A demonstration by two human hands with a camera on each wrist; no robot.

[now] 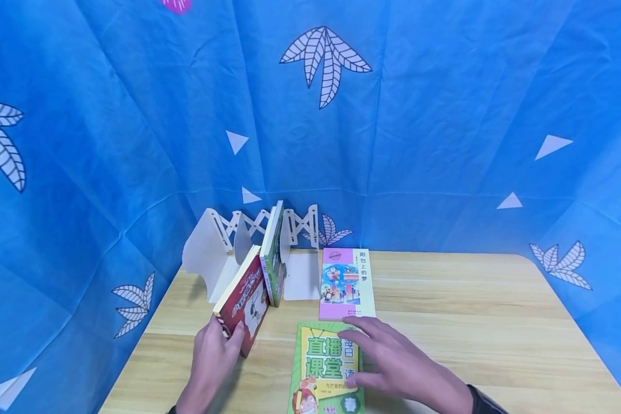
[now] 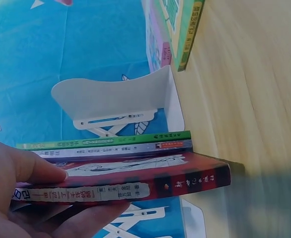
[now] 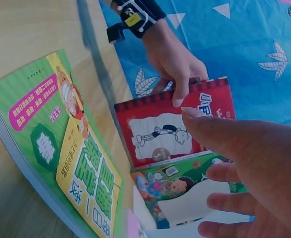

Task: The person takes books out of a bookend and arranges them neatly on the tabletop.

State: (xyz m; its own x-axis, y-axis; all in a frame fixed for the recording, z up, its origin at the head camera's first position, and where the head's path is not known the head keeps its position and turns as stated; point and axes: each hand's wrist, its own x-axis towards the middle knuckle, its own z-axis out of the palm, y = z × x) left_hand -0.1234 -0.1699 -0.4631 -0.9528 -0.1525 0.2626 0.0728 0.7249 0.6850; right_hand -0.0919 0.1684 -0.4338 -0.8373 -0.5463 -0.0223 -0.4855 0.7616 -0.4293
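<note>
My left hand [image 1: 212, 353] grips a red book [image 1: 248, 302] by its spine, thumb on the front cover and fingers behind. The book stands upright, partly in a white expandable bookend rack [image 1: 199, 250]. Beside it, two thin books stand upright in the rack: a green-spined book [image 2: 130, 140] and a pale purple-spined book [image 2: 103, 152]. Over the right edge of a green and yellow book [image 1: 321, 376] lying on the table, my right hand [image 1: 398, 359] hovers with its fingers spread. In the right wrist view no thing lies between its thumb and fingers.
A pink and white book [image 1: 364, 287] lies flat just beyond the green and yellow one, right of the rack. Light wood tabletop [image 1: 486, 322] stretches to the right. A blue patterned curtain [image 1: 445, 144] hangs along the back and sides.
</note>
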